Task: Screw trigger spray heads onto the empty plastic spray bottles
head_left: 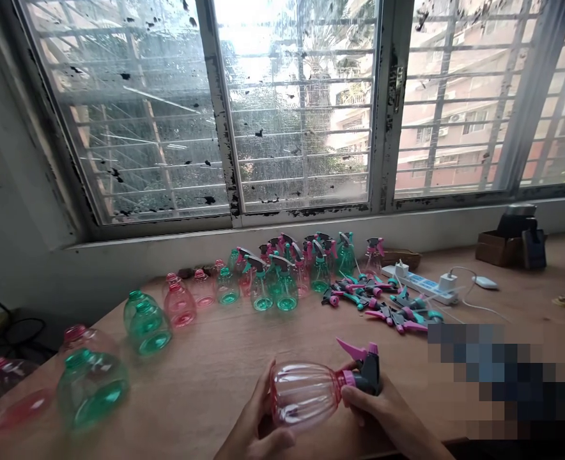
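My left hand (258, 415) cups the body of a ribbed, clear pink plastic spray bottle (304, 393), which lies on its side above the wooden desk (225, 390). My right hand (373, 415) grips the bottle's neck, just below a grey-and-pink trigger sprayer head (366, 374). The sprayer's trigger points up and to the left. Further along the desk, several loose trigger heads (378, 306) lie in a heap. To their left stand several assembled spray bottles (273, 284). Uncapped pink bottles (179, 301) and green bottles (144, 322) line the left side.
A white power strip (419, 284) with a plugged-in charger lies behind the loose heads, near a white computer mouse (484, 282). A cardboard box (500, 249) sits at the back right. A blurred patch (503, 377) covers the right. Barred windows (225, 108) run behind the desk.
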{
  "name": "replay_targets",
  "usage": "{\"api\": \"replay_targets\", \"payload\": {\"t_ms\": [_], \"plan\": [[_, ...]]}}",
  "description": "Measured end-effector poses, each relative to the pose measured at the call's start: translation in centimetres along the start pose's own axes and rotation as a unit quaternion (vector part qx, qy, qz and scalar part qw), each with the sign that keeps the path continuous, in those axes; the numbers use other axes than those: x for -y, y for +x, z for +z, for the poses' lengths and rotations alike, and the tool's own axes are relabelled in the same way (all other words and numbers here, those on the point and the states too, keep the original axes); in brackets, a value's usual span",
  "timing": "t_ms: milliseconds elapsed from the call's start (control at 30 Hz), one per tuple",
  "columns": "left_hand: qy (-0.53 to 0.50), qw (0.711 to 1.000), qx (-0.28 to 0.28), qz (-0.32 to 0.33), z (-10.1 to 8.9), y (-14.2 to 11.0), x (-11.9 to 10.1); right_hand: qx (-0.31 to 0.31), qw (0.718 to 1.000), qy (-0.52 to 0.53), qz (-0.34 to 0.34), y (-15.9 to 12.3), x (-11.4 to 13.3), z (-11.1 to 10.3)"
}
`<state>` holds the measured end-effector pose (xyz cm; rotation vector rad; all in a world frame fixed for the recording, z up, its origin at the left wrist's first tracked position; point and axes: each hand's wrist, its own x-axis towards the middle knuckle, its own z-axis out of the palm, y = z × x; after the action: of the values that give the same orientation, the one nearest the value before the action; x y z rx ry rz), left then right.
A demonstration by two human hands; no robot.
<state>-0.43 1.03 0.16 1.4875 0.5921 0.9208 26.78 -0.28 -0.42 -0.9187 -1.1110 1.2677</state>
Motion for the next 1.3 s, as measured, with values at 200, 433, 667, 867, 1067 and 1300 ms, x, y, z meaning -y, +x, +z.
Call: {"api": "replay_targets", "payload": {"t_ms": [200, 433, 667, 867, 1067, 1300], "plan": [[0.044, 0.999, -0.027, -0.018, 0.0, -0.4, -0.1, 0.000, 1.000, 0.010, -0.006, 0.2, -0.2, 0.0], [0.078, 0.997, -0.016, -0.013, -1.0, -0.3, 1.3, -0.014, 1.000, 0.014, -0.009, 0.2, -0.2, 0.1], [-0.007, 1.000, -0.023, -0.016, -0.7, -0.2, 1.7, -0.009, 1.000, 0.013, -0.007, 0.1, -0.1, 0.0], [0.051, 0.998, -0.027, -0.006, -0.1, 0.0, 0.1, -0.014, 1.000, 0.022, -0.003, 0.1, -0.2, 0.0], [0.028, 0.999, -0.001, -0.015, 0.3, 0.0, -0.7, -0.011, 1.000, 0.016, -0.002, 0.0, -0.1, 0.1], [0.016, 1.000, 0.010, -0.011, 0.4, 0.0, -0.3, -0.009, 1.000, 0.013, -0.003, 0.0, 0.0, 0.1]]}}
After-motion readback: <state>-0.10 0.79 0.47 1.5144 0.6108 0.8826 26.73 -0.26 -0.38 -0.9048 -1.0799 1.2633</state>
